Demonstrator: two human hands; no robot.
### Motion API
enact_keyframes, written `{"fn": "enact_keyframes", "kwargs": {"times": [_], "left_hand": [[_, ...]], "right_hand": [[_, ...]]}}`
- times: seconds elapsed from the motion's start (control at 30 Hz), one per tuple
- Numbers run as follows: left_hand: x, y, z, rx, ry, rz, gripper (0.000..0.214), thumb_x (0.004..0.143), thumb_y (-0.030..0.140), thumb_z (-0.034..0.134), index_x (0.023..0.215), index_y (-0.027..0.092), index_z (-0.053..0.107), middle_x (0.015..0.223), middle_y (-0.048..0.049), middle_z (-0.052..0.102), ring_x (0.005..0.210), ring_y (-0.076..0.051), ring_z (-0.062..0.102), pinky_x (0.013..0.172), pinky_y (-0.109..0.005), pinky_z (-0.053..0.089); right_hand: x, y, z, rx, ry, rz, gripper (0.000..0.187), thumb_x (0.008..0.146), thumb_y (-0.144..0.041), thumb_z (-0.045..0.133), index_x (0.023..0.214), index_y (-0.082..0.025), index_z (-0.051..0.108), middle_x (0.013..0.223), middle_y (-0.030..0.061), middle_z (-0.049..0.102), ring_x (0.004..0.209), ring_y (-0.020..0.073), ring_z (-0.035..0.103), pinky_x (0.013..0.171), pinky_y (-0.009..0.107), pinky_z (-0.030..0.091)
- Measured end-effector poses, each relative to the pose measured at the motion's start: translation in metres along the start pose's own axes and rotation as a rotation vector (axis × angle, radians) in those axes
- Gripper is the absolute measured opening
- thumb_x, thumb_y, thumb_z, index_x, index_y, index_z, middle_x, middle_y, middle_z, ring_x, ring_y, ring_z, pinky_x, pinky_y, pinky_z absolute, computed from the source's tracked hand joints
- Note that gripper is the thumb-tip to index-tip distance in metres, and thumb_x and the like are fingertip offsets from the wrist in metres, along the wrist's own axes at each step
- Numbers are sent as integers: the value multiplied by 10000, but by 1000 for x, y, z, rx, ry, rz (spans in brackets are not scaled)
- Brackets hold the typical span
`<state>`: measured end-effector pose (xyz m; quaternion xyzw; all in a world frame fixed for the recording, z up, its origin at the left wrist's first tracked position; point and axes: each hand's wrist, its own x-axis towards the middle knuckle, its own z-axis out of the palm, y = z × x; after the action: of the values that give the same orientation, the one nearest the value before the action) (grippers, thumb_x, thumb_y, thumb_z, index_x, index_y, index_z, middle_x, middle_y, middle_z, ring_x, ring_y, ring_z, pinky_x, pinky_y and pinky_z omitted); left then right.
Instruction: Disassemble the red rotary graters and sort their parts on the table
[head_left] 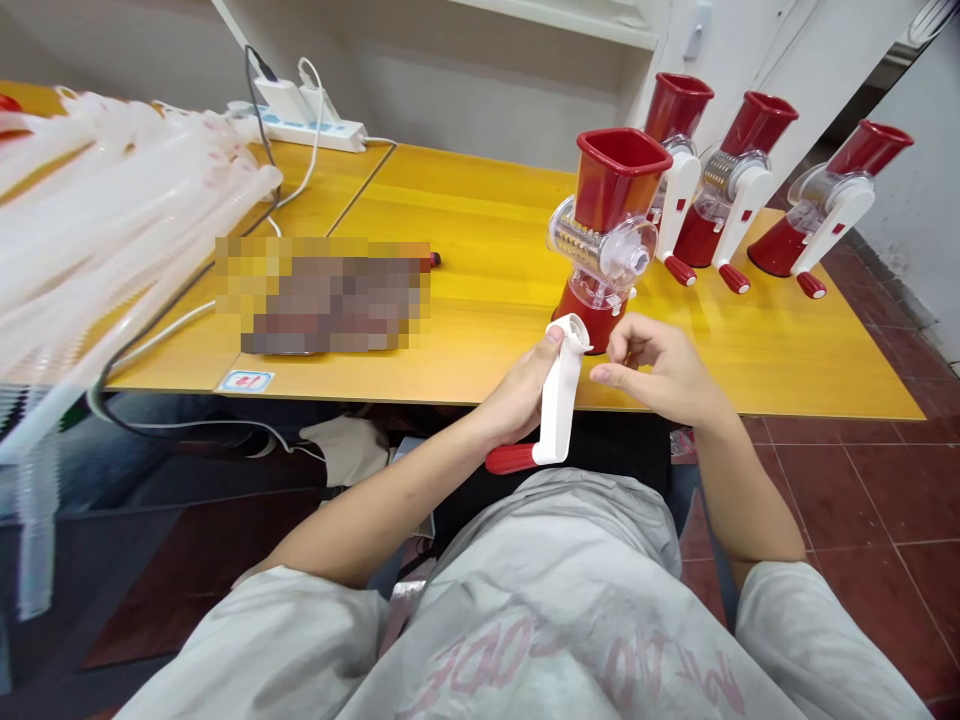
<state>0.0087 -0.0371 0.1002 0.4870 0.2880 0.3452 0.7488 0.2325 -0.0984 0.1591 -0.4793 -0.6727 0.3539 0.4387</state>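
Note:
My left hand [517, 398] is closed around a white crank handle [559, 405] with a red grip [511, 459] at its lower end. The crank's round socket points up, in front of the table's edge. Just right of it, my right hand [660, 372] has loosely bent fingers, with the thumb apart from them; nothing shows in it. Behind both hands stands a red rotary grater [619, 190] with a square hopper, a clear housing around a metal drum, and a bare white hub where no crank is attached. My hands partly hide its base.
Several finished-looking red graters [724, 205] with white cranks stand at the right. A heap of translucent plastic strips [127, 190] covers the left side, beside a power strip [315, 130] and loose cables. A blurred-out dark object [337, 300] lies on the yellow table [480, 300].

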Motion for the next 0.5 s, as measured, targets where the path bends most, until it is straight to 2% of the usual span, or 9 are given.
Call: {"fn": "enact_keyframes", "kwargs": {"times": [0.07,0.1,0.2,0.3,0.5], "left_hand": [[-2,4,-2,13,-102,-107,932,919,1176,861,958,267,657,683,37,503,599,-165,476,550,-310,402],[-3,6,-3,21,-150,-155,950,916,1201,832,951,271,637,670,46,482,572,-153,445,527,-299,370],[-6,7,-5,50,-264,-271,963,965,1234,719,990,276,623,664,62,494,532,-140,435,497,-277,365],[-8,5,-5,85,-301,-318,969,981,1245,670,988,276,636,666,53,526,513,-145,445,472,-287,374],[-11,6,-3,82,-340,-276,850,991,1115,855,981,284,674,664,43,507,529,-170,474,495,-326,359]], "right_hand": [[-6,-4,-12,-142,49,-234,443,1025,-487,1096,1068,-287,703,1055,26,776,960,252,715,921,437,621],[-8,-6,-15,-206,36,-346,396,1045,-425,1073,1149,-303,711,1147,45,809,1062,286,749,1012,482,645],[-11,-7,-11,-317,-71,-566,360,1119,-275,961,1327,-342,675,1282,63,820,1267,335,745,1153,550,652],[-11,-5,-1,-362,-177,-567,367,1147,-166,853,1385,-340,634,1335,79,796,1367,351,702,1190,562,641],[-11,-4,-2,-384,-287,-413,345,1142,-208,902,1276,-308,601,1339,107,772,1332,359,655,1098,519,606]]}}
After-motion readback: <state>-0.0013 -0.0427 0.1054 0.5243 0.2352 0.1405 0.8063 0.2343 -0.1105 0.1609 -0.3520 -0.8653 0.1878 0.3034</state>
